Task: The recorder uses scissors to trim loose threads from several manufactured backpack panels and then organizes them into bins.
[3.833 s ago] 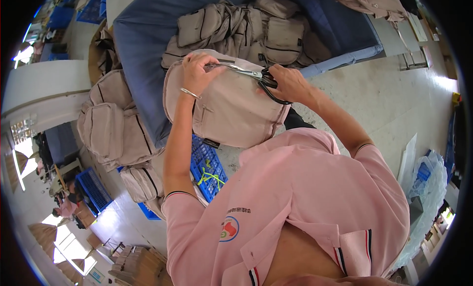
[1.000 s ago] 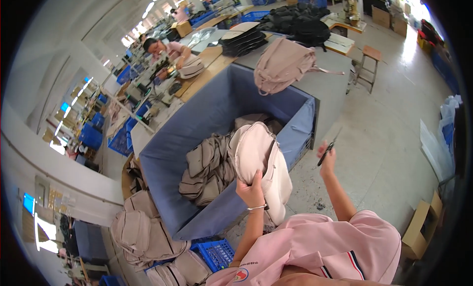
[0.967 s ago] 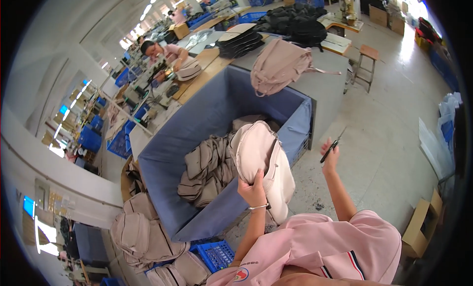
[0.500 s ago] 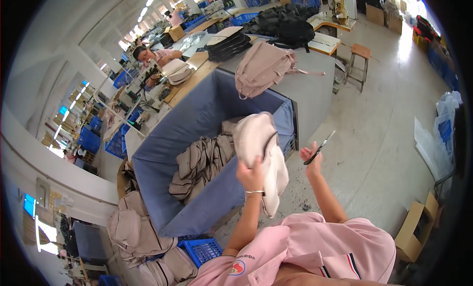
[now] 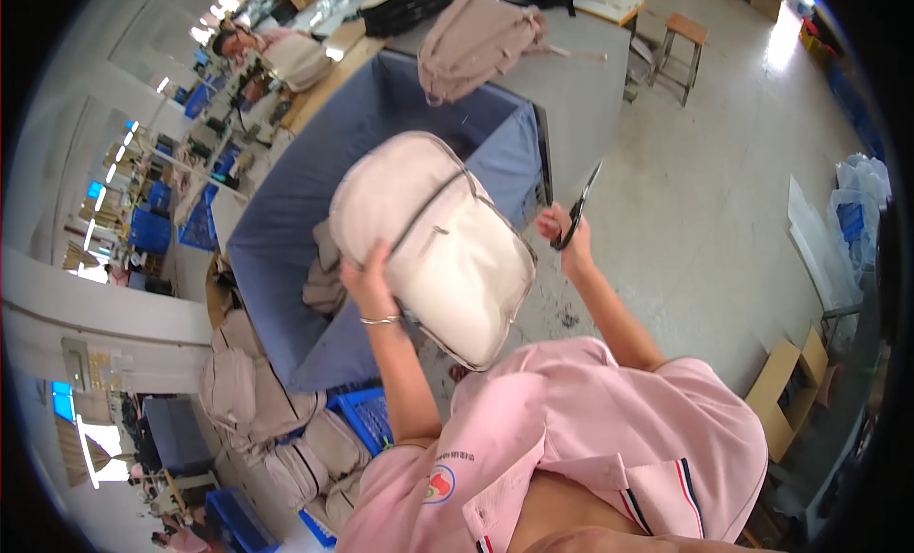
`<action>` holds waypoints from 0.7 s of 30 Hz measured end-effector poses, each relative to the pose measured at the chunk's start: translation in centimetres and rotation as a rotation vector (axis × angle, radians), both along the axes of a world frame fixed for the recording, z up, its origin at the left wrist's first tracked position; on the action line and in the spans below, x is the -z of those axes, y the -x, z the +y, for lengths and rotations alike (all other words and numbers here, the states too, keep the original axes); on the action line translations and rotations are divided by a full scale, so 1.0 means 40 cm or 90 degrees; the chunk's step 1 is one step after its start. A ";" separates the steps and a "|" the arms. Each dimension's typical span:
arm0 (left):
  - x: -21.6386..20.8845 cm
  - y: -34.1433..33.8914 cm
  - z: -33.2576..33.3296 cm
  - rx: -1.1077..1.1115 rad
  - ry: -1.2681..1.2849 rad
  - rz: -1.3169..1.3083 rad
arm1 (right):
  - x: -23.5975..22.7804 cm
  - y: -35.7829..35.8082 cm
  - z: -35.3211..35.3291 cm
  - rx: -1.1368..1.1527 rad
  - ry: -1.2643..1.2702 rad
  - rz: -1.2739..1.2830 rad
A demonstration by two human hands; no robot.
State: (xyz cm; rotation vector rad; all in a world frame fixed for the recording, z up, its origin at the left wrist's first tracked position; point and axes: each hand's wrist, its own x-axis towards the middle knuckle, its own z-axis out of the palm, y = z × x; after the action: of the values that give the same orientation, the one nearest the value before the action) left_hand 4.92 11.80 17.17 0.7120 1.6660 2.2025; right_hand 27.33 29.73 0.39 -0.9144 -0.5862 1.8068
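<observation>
A pale beige backpack panel with a dark zipper is held up in front of me, its broad padded side showing. My left hand grips it by its left edge, thumb on the front and the other fingers hidden behind. To the right of it, my right hand has its fingers round the handles of black-handled scissors, blades pointing up and away. The scissors are apart from the fabric. Behind the panel stands a big blue cloth-lined bin with more beige pieces inside, partly covered by the panel.
A finished-looking pinkish backpack lies on the grey table beyond the bin. Beige bags are heaped at the lower left by a blue crate. A stool and a cardboard box stand right. Someone sits sewing at upper left.
The beige panel has swung left and turned its broad face toward me, with my left hand moving along. My right hand and scissors have shifted left and up. The view has tilted lower.
</observation>
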 end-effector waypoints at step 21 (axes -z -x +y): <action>0.234 0.566 -0.348 0.097 -0.063 -0.241 | -0.225 0.703 -0.111 -0.299 -0.246 -0.059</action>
State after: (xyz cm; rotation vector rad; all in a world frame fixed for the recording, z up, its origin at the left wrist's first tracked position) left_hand -17.72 -2.13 7.81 0.3967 1.2834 2.1581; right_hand -0.81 25.28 9.41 -0.6278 -1.2420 1.9628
